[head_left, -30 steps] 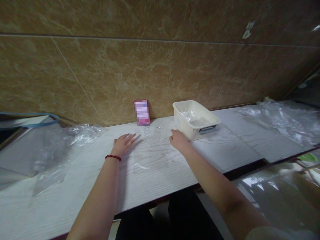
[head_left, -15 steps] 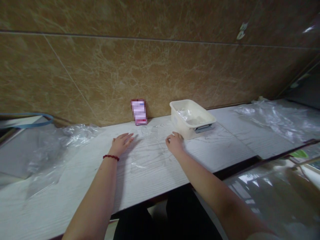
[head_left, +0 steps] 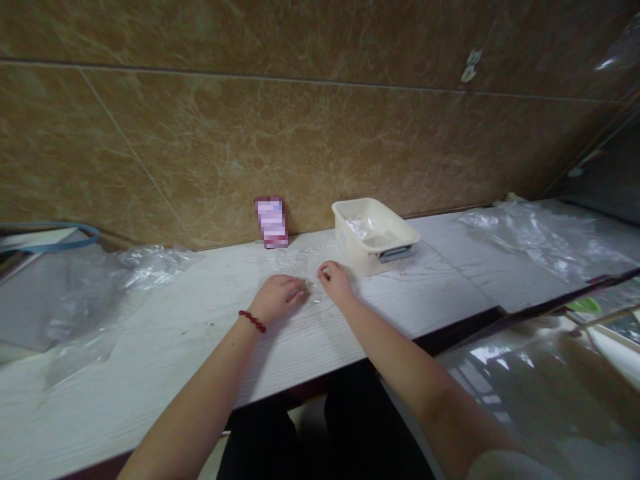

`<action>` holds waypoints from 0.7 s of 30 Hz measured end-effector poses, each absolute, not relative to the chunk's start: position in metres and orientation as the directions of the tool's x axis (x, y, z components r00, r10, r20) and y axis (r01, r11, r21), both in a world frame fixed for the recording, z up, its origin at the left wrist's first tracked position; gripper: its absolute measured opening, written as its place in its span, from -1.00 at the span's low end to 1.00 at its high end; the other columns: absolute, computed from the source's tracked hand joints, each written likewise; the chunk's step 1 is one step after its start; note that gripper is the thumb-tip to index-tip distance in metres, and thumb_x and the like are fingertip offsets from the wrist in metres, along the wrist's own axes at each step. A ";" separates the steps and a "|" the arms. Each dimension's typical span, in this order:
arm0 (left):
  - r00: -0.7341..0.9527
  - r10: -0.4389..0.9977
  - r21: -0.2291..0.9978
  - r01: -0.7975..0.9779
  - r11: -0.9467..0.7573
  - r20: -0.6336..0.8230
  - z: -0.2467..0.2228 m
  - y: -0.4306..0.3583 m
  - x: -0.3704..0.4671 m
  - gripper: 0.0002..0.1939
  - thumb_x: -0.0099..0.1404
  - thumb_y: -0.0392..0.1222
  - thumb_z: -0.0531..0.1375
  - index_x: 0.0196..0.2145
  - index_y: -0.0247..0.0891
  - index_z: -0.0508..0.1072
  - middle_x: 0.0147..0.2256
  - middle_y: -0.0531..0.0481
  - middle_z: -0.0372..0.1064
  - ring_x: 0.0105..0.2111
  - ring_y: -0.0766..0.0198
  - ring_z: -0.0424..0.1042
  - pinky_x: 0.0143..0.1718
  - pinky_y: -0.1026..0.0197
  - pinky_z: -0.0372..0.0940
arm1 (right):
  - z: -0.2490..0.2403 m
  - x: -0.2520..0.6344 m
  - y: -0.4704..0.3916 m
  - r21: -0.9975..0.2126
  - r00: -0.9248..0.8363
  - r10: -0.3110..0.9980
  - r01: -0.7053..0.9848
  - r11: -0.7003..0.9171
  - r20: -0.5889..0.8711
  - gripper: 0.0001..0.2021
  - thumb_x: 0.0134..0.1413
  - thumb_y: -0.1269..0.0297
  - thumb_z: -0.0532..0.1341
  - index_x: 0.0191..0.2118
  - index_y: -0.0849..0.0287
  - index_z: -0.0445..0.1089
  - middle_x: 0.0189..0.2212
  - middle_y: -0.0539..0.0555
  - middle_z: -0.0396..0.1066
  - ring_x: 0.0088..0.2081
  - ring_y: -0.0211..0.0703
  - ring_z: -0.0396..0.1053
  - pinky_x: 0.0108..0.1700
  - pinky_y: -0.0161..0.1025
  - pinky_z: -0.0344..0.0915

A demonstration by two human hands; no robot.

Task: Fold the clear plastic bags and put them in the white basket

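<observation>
Thin clear plastic film [head_left: 295,261] lies on the white wood-grain table [head_left: 200,360], between and behind my hands. My left hand [head_left: 280,297], with a red beaded bracelet at the wrist, is closed at the film's left part, its fingers pointing right. Just to the right, my right hand [head_left: 335,281] pinches at the film, thumb and index finger together. Both hands seem to hold the film, though its edges are hard to make out. A cream plastic box [head_left: 360,257] with a grey latch stands behind my right hand, with clear plastic inside.
A phone [head_left: 273,222] with a blurred screen leans on the brown marbled wall [head_left: 210,147]. Crumpled clear plastic [head_left: 155,263] lies at the left beside a grey box [head_left: 45,300] with a blue strap. More clear plastic [head_left: 540,233] is at the right. The table's front edge is near my legs.
My left hand has moved right, towards my right hand, and its fingers have gone from spread to closed. The film between the hands has been drawn together. The view has shifted slightly.
</observation>
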State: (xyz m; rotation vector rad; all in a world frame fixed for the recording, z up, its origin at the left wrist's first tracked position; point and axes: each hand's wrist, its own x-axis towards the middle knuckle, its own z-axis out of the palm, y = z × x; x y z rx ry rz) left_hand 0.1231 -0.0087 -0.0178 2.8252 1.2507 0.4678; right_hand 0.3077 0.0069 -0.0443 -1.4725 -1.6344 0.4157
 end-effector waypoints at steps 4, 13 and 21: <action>0.677 0.723 0.033 0.726 -0.687 0.136 -0.029 -0.021 0.143 -0.48 0.20 0.07 -0.11 0.05 -0.24 0.16 0.07 -0.13 0.11 0.09 0.11 0.00 0.07 -0.03 -0.14 | -0.046 0.308 0.007 -0.812 0.109 0.944 0.546 0.206 0.313 -0.80 -0.11 0.36 0.13 -0.27 0.14 0.18 -0.36 -0.03 0.27 -0.51 -0.39 0.30 -0.33 -0.33 0.26; 0.652 0.755 0.117 0.747 -0.655 0.067 -0.038 -0.022 0.143 -0.44 0.22 0.08 -0.17 0.09 -0.25 0.08 0.12 -0.15 -0.02 0.13 0.06 -0.10 0.07 -0.10 -0.20 | -0.041 0.308 -0.002 -0.840 0.060 0.958 0.499 0.214 0.280 -0.49 -0.17 0.45 0.13 -0.02 0.15 -0.01 -0.50 -0.10 0.31 -0.46 -0.36 0.33 -0.33 -0.36 0.27; 0.381 0.885 0.506 0.726 -0.466 0.269 -0.024 -0.009 0.145 -0.56 0.22 -0.02 -0.13 -0.05 -0.32 0.25 -0.17 -0.16 0.33 -0.13 0.19 0.28 -0.10 0.12 0.16 | -0.036 0.306 -0.008 -0.723 -0.116 0.935 0.606 0.333 0.334 -0.53 -0.11 0.47 0.07 0.00 0.19 0.00 -0.40 -0.02 0.37 -0.39 -0.33 0.32 -0.29 -0.35 0.23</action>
